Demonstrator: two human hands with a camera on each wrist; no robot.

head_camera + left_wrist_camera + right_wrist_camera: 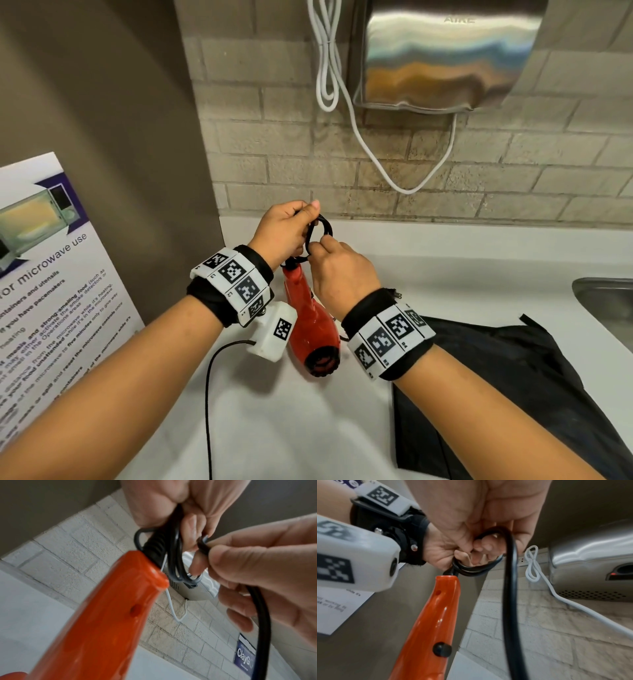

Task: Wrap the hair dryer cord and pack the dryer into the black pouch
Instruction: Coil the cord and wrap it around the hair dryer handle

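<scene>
The red hair dryer (308, 329) hangs handle up, its nozzle low over the white counter (291, 428). Its black cord (323, 228) is gathered in small loops just above the handle end. My left hand (287, 229) grips those loops in a curled fist. Just to the right, my right hand (339, 267) pinches the free run of cord between thumb and fingers. In the right wrist view that free cord (510, 588) drops down past the orange-red handle (433, 622). The black pouch (513, 377) lies flat on the counter under my right forearm.
A steel sink (603, 301) sits at the right edge. On the brick wall hangs a metal hand dryer (445, 58) with a drooping white cable (363, 137). A microwave-use poster (51, 274) leans at the left. A thin black wrist-camera cable (209, 394) trails over the counter.
</scene>
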